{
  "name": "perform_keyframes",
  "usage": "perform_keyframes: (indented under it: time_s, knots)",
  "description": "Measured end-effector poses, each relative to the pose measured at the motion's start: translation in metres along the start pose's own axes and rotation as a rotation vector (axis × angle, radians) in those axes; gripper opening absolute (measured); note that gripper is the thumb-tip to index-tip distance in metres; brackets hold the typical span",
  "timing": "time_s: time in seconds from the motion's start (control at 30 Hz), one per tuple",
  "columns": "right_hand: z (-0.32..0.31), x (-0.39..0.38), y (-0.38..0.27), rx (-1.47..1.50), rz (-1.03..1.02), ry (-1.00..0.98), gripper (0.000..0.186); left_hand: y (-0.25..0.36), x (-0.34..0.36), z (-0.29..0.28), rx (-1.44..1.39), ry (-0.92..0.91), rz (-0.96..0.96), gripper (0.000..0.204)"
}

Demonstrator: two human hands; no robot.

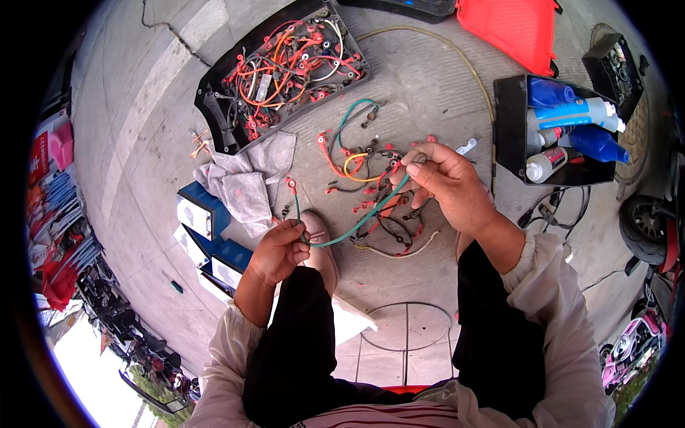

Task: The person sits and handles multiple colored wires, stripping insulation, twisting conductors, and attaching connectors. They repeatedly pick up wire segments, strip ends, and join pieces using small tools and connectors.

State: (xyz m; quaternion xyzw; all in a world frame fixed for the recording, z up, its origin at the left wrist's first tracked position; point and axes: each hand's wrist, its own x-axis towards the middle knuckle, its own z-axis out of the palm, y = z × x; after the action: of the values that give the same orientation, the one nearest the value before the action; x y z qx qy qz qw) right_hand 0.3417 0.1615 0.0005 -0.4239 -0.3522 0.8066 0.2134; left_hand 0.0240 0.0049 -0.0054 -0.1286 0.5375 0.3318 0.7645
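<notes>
A green cable (362, 222) sags in a curve between my two hands. Near its left end, by a red ring terminal (291, 183) that points up, my left hand (280, 251) is closed on it. My right hand (444, 182), higher and to the right, pinches the other end, where a dark tip (419, 158) shows between thumb and finger. On the ground beyond and below my hands lies a loose pile of short cables (389, 232) with red and black ends. Another green cable (344, 118) lies at the pile's far side.
A black tray (221, 135) full of cables is at the far left, beside a grey cloth (246, 189). Blue-and-white boxes (203, 214) stand at left. On the right, a black bin (517, 153) holds bottles; a red plastic case lid (510, 28) lies beyond.
</notes>
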Motion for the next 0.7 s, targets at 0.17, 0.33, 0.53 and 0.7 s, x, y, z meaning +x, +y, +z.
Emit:
perform_keyframes:
  time_s: [0.17,0.33,0.53,0.7]
  knots:
    - [-0.012,0.001,0.01,-0.219,-0.101,0.002,0.026,0.002,0.0,0.008,-0.016,0.053,0.188,0.011]
    - [-0.015,-0.004,0.005,-0.544,-0.201,0.008,0.023,0.004,0.0,0.003,-0.026,0.086,0.207,0.009]
    - [-0.013,-0.004,0.003,-0.865,-0.21,0.0,0.016,0.007,-0.001,-0.006,0.02,0.168,0.238,0.01]
    - [-0.019,-0.004,0.004,-0.756,-0.004,-0.221,0.025,0.009,-0.002,-0.013,-0.15,0.262,0.219,0.01]
